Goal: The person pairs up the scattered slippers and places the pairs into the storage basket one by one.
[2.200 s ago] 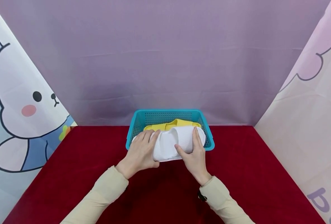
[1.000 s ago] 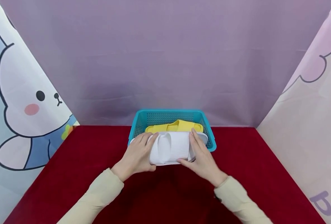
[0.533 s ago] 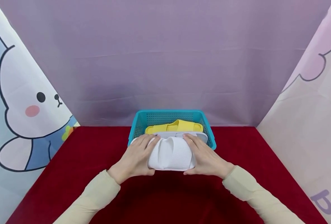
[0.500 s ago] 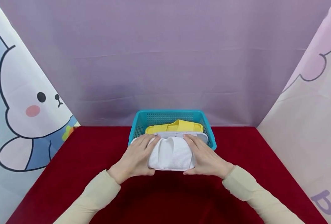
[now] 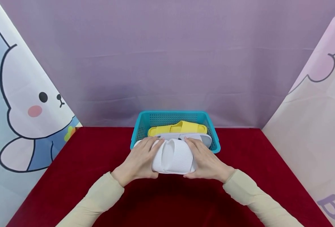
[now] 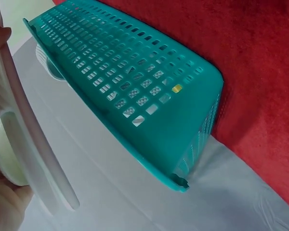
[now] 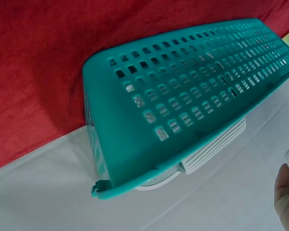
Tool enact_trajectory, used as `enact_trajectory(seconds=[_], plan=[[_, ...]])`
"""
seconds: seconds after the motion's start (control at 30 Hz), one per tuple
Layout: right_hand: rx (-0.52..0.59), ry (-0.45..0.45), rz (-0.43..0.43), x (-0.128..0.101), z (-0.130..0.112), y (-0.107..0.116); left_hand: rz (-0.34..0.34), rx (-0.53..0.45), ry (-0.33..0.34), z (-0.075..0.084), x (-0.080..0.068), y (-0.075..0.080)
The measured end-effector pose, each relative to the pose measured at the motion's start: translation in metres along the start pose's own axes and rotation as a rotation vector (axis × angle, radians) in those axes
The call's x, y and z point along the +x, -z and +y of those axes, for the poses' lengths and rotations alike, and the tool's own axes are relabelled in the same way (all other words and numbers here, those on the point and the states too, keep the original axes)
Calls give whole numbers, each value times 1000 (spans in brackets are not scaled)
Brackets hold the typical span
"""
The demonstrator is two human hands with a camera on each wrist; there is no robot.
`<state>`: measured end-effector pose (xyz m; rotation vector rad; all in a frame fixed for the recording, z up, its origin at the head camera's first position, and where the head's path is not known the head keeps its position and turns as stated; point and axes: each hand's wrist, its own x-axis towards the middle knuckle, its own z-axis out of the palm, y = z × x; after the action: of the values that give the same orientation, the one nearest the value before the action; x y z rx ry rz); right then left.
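Observation:
Both hands hold a white ribbed slide slipper (image 5: 171, 157) just in front of and above the near rim of a blue basket (image 5: 171, 112). My left hand (image 5: 139, 160) grips its left end, thumb at the near edge and fingers over the far side. My right hand (image 5: 206, 160) grips its right end in the same way. In the left wrist view the slipper (image 6: 31, 130) is apart from the basket wall (image 6: 178, 130). Inside the basket lie another white slipper with a greyish insole (image 5: 205, 139) and, behind it, a yellow slipper (image 5: 188, 127).
The basket stands at the back of a red cloth-covered table (image 5: 99, 148), close to a purple backdrop (image 5: 167, 63). Printed cloth panels (image 5: 22, 126) with a cartoon animal rise at the left, and another panel (image 5: 312, 132) stands at the right.
The held white slipper has come nearer the person, uncovering the second white slipper in the basket. My right hand has shifted its hold to the slipper's right end. The last half second shows little motion.

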<state>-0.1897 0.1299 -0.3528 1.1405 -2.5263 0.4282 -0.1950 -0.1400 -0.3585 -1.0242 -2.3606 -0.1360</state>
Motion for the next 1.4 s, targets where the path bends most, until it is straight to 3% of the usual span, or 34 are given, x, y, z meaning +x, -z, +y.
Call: enact_trajectory(seconds=[0.5,0.8,0.97,1.2,1.4], plan=[[-3,1,14,1,-1,-1,20,-5,-2,2,2,-3],[-127,-66,-4,2,-3,-12,-14,-19,-5,6,2,-11],[-102,-44,21,2,-4,-15,-35,-13,8,7,0,-12],[2,-46,27,-2,-3,-16,-147,-1,63,17,-5,-12],[66,-71,56,-9,2,-16,-126,-9,73,21,-13,-7]])
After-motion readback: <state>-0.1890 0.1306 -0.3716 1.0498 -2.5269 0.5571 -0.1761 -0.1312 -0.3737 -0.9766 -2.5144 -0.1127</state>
